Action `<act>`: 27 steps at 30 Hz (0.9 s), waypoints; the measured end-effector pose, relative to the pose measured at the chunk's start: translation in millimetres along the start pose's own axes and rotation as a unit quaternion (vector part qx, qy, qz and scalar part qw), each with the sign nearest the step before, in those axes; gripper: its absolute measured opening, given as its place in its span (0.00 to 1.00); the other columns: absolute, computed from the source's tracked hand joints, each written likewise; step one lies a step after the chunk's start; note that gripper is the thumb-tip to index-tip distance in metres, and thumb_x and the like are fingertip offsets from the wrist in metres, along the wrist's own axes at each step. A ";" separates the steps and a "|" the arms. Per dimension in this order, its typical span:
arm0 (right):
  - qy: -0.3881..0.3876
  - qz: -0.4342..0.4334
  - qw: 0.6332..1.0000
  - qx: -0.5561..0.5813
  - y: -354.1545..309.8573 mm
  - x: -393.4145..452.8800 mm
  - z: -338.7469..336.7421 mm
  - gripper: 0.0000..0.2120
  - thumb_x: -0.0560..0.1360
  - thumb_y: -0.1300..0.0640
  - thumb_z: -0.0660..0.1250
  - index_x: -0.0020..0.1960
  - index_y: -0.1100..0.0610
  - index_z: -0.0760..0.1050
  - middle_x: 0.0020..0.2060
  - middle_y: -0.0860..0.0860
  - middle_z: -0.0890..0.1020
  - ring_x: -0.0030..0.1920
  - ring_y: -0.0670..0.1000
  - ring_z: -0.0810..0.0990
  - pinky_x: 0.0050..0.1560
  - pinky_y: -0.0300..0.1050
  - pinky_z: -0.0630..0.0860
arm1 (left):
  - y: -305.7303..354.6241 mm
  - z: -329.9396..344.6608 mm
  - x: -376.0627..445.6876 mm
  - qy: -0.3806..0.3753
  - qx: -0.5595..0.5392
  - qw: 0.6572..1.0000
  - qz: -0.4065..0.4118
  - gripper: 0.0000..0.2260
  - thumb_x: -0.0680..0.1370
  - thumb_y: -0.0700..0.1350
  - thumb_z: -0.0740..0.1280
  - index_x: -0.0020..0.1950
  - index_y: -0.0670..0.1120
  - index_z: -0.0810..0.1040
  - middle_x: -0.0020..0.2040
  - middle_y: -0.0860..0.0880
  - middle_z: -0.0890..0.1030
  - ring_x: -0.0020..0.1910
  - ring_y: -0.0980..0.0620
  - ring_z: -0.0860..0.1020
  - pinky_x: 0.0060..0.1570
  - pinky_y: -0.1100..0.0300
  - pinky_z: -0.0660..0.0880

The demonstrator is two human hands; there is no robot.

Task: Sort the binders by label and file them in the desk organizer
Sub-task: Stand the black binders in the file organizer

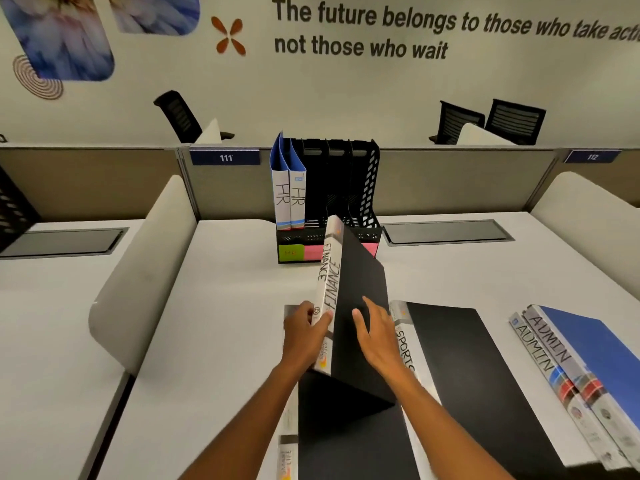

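Two black binders with white spines marked FINANCE [360, 296] are held together, lifted and tilted over the desk. My left hand [304, 336] grips their spines; my right hand [375, 336] presses flat on the black cover. A black desk organizer [367, 199] stands at the back of the desk with two blue HR binders [289, 199] upright in its leftmost slot. A black SPORTS binder [450, 368] lies flat to the right. Two blue ADMIN binders [568, 368] lie stacked at the far right. Another black binder [332, 441] lies under my arms.
Green and pink sticky notes [299, 252] mark the organizer's base. A white curved divider [145, 271] stands on the left, another one [588, 206] on the right. Cable hatches [446, 232] sit in the desk surface. A partition [225, 181] and office chairs are behind.
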State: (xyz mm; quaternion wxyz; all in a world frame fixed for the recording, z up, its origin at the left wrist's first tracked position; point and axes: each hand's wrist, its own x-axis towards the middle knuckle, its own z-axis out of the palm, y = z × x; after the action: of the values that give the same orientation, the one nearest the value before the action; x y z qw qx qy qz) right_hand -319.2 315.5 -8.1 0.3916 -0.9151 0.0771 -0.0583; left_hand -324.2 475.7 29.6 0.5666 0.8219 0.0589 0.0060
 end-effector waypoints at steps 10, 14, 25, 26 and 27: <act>0.054 -0.062 0.988 0.134 -52.3 107.5 -83.5 0.22 0.81 0.46 0.57 0.72 0.54 0.68 0.69 0.53 0.72 0.67 0.52 0.72 0.63 0.45 0.70 | 66.1 51.5 46.9 0.055 -0.007 0.987 0.154 0.12 0.77 0.47 0.70 0.59 0.49 0.75 0.55 0.54 0.79 0.42 0.58 0.79 0.35 0.76 0.74; 0.069 -0.079 0.979 0.175 -74.1 139.4 -120.1 0.23 0.81 0.45 0.58 0.71 0.55 0.69 0.66 0.54 0.75 0.65 0.53 0.75 0.63 0.49 0.75 | 84.4 71.8 68.0 0.086 -0.004 0.967 0.240 0.09 0.76 0.46 0.70 0.54 0.46 0.75 0.52 0.52 0.80 0.43 0.59 0.79 0.39 0.70 0.79; 0.080 -0.152 0.963 0.209 -123.9 199.5 -202.1 0.11 0.72 0.41 0.71 0.51 0.40 0.74 0.43 0.43 0.82 0.45 0.47 0.84 0.45 0.53 0.83 | 122.8 103.1 126.6 0.117 0.062 0.926 0.354 0.11 0.79 0.50 0.67 0.54 0.44 0.71 0.50 0.45 0.77 0.48 0.55 0.77 0.45 0.69 0.79; 0.089 -0.156 0.962 0.204 -127.3 205.4 -205.8 0.11 0.72 0.42 0.72 0.51 0.42 0.76 0.43 0.44 0.83 0.44 0.47 0.85 0.44 0.53 0.83 | 127.1 102.6 132.0 0.119 0.062 0.924 0.359 0.12 0.79 0.50 0.67 0.56 0.43 0.72 0.51 0.45 0.77 0.48 0.55 0.77 0.45 0.71 0.77; 0.100 -0.158 0.963 0.197 -130.7 210.3 -208.5 0.11 0.71 0.44 0.72 0.51 0.45 0.77 0.43 0.44 0.83 0.43 0.47 0.85 0.43 0.53 0.83 | 130.8 101.6 136.5 0.120 0.064 0.921 0.365 0.13 0.79 0.49 0.66 0.58 0.43 0.72 0.52 0.45 0.77 0.49 0.56 0.76 0.46 0.73 0.76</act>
State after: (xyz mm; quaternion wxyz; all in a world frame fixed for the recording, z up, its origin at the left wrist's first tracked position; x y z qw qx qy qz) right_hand -135.2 217.8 239.6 0.5399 -0.8101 -0.0425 -0.2246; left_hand -169.2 349.4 107.4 0.4602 0.8138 -0.1772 0.3075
